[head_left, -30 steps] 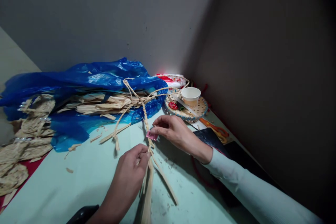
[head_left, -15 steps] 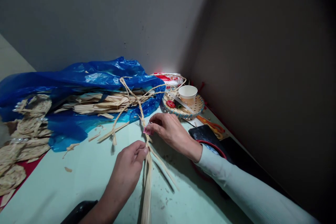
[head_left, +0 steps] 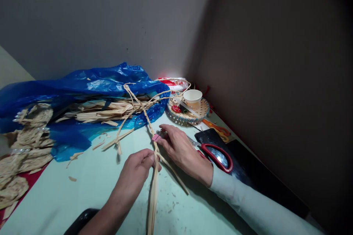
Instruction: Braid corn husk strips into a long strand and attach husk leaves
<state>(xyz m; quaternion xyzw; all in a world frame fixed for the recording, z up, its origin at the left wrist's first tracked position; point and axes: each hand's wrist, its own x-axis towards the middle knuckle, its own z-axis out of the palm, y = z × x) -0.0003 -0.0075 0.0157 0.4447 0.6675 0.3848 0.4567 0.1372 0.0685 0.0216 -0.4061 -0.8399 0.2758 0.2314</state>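
Note:
A braid of pale dried plant strands [head_left: 146, 114] runs toward me across the table, its loose strands [head_left: 153, 198] hanging down the front. Below the clip, my left hand [head_left: 139, 169] pinches the braid between thumb and fingers. A small pink binder clip [head_left: 156, 138] with silvery handles sits on the braid just above that pinch. My right hand [head_left: 180, 148] has its thumb and fingertips at the clip's handles, gripping them from the right. One thinner strand [head_left: 176, 176] sticks out to the lower right.
Behind lies a blue plastic bag [head_left: 71, 84] with dried strands [head_left: 110, 112]. Woven pieces with beads [head_left: 27, 147] lie left. A shallow basket [head_left: 187, 119] carries a paper cup [head_left: 192, 97]. Red-handled scissors [head_left: 230, 163] rest by a black phone-like slab [head_left: 211, 137]; orange scissors [head_left: 217, 129] lie beyond.
The view has shifted slightly. My right hand has turned a little, its fingers more extended at the clip, and the red-handled scissors now show beside its wrist. My left hand keeps its pinch.

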